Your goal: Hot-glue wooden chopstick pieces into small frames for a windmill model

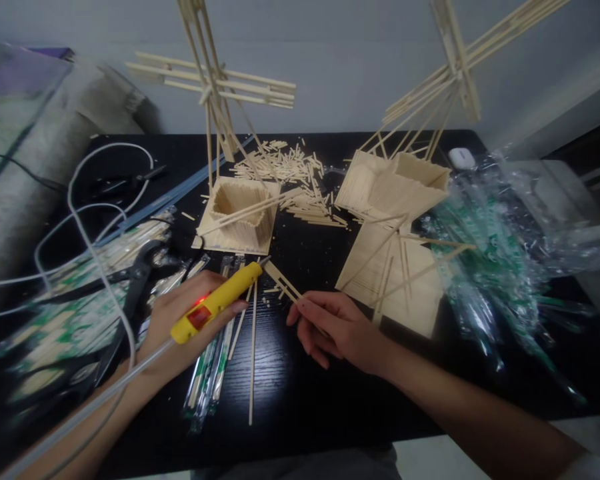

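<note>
My left hand (pixel 175 320) is closed around a yellow pen-shaped glue gun (pixel 217 302) with a red light glowing on its side. A pale translucent rod and a white cord trail from its back end along my forearm. Its dark tip points right and touches or nearly touches the far end of some thin wooden sticks (pixel 284 281). These are pinched in the fingers of my right hand (pixel 335 327), tilted up and left. Loose wooden sticks (pixel 253 360) and wrapped packs of sticks (pixel 213 373) lie on the black table (pixel 300 407) between my hands.
Two stick-built windmill-like models stand behind: a left box base (pixel 237 240) and a right box base (pixel 405 187), each under crossed blades. Cut stick pieces (pixel 290 167) are heaped between them. Black-handled pliers (pixel 130 293) lie left; plastic wrappers (pixel 495 233) pile up right.
</note>
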The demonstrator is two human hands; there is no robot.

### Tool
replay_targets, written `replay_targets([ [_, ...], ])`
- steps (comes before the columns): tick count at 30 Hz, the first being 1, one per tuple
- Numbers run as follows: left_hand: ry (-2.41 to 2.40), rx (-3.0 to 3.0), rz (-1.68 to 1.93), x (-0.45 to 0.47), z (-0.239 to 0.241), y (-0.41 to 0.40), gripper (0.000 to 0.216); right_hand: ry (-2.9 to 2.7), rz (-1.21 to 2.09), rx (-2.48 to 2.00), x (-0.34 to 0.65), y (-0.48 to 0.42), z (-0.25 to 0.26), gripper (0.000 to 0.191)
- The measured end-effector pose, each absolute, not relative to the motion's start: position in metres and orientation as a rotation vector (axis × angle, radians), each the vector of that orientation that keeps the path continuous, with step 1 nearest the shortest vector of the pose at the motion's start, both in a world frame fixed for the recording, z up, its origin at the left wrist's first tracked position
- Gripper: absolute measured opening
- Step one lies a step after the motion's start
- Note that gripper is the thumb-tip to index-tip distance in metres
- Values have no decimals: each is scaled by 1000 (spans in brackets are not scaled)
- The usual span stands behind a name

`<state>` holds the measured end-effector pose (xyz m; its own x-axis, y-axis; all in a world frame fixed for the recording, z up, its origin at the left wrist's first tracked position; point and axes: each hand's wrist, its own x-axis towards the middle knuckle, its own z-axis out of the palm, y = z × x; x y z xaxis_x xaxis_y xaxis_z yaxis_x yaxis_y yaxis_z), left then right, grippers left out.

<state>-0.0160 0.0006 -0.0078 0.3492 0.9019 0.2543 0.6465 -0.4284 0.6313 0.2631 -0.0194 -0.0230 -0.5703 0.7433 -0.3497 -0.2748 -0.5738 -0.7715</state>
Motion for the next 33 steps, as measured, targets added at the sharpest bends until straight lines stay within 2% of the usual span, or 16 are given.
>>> replay_targets([
  [12, 1184, 2131, 767, -10, -15, -4, 18, -924, 2145, -932, 263, -19, -22, 40],
  [19, 1333, 2211, 788, -18, -9, 4, 13, -921, 2140, -940, 263, -18, -20, 42],
  [28, 1506, 2109, 888, -17, -9, -1, 16, -910, 2091, -952, 261, -20, -27, 40],
  [33, 1354, 2129, 837, -13, -15, -5, 24, -933, 2081, -978, 261, -20, -25, 39],
])
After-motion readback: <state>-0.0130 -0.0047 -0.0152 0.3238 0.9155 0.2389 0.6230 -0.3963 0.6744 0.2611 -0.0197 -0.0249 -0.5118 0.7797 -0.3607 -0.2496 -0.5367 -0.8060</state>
